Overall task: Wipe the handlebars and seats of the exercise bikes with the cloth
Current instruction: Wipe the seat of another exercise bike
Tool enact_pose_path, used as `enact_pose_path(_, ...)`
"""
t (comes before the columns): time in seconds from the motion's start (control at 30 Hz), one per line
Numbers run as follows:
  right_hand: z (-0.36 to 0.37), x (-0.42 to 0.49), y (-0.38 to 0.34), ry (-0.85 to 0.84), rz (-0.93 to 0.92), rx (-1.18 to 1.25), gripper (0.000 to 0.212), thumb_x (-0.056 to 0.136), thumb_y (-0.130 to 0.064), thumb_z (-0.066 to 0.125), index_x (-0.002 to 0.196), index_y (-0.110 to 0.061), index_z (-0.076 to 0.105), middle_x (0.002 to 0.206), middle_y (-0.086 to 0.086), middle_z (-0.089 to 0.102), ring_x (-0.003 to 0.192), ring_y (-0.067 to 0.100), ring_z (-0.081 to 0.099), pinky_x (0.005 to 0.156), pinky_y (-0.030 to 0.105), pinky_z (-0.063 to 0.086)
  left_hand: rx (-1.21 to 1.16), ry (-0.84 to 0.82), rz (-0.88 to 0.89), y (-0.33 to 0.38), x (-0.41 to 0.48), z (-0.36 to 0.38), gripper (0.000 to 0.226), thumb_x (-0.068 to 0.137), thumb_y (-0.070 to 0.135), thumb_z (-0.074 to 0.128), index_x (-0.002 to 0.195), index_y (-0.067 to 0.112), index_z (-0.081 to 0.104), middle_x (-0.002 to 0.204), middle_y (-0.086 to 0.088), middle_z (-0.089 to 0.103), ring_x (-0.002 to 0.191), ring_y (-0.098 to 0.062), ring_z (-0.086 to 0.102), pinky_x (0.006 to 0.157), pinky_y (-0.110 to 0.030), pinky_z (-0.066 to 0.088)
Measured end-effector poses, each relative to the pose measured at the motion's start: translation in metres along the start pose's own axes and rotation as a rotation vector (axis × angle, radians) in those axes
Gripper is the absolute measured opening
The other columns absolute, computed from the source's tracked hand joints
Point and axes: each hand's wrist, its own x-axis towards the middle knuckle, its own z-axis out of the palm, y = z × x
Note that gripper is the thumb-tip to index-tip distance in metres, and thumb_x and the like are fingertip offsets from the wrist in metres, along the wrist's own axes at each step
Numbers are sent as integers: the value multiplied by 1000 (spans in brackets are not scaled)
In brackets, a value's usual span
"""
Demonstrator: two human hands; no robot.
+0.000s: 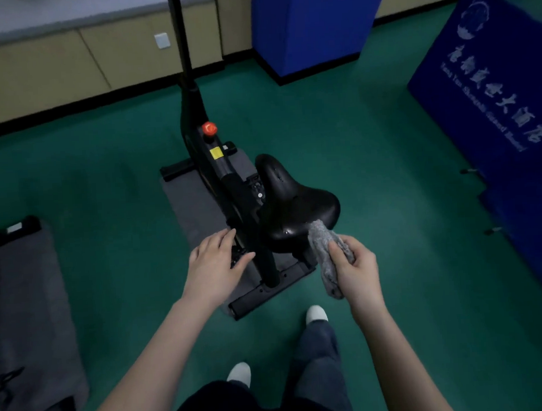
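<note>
head view: cloth (325, 256) in right hand (356, 271), touching seat (290, 204).

A dark green smooth floor (388, 183) fills the room. A flat grey rectangular mat (26, 296) lies on it at the left. Beige low cabinets (36, 70) line the far wall under a grey tabletop (34, 19), with a white square wall plate (162, 40) on their front. A plain blue upright padded block (310, 24) stands beside them, and a blue leaning panel with white lettering (491, 68) is at the right.
</note>
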Motion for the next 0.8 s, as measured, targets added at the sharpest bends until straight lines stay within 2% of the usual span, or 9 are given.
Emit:
enact_pose_path(0.17,-10,84,-17,-119,-115,-86,16,93,-17,58,104,-14,69,97,-1,71,96,16,65,91,40,51,-88,60,-179,31,40,9,68,95,57,36,150,18,25,154,1,28,142,-18,22,114,-38,19)
enact_pose_path(0.33,-5,157,-28,-298,-287,-206,12,92,-14,60,101,-18,67,101,-3,66,97,11,62,89,24,48,-210,115,-347,69,69,23,65,96,52,40,149,17,28,153,0,31,140,-18,26,112,-36,22)
enact_pose_path(0.4,6,177,-31,-381,-424,-245,12,91,-10,61,99,-17,67,98,-3,64,95,10,60,87,23,46,-298,148,-410,77,76,29,63,96,50,42,148,17,30,152,0,33,139,-19,28,112,-36,24)
enact_pose_path(0.47,22,192,-34,-485,-588,-323,14,90,-8,61,102,-8,68,102,1,63,98,14,58,91,25,45,-400,185,-470,81,82,34,61,96,47,44,147,16,33,150,0,35,138,-19,29,113,-37,26)
enact_pose_path(0.57,54,205,-37,-686,-859,-440,20,88,-2,62,108,-4,68,108,6,63,104,19,54,95,19,40,-518,253,-529,83,90,41,55,96,42,47,144,15,39,146,1,41,136,-17,34,114,-34,27)
enact_pose_path(0.67,87,214,-37,-886,-1119,-587,24,84,1,64,108,-1,69,106,9,64,103,28,55,92,35,45,-598,293,-555,77,99,48,49,96,39,49,139,16,45,140,1,48,130,-16,42,109,-27,30)
enact_pose_path(0.8,114,229,-30,-1029,-1362,-856,24,82,-1,64,105,-2,70,100,9,66,99,32,55,83,38,41,-668,315,-531,67,110,61,39,95,33,54,128,14,58,126,0,59,117,-14,52,98,-19,35)
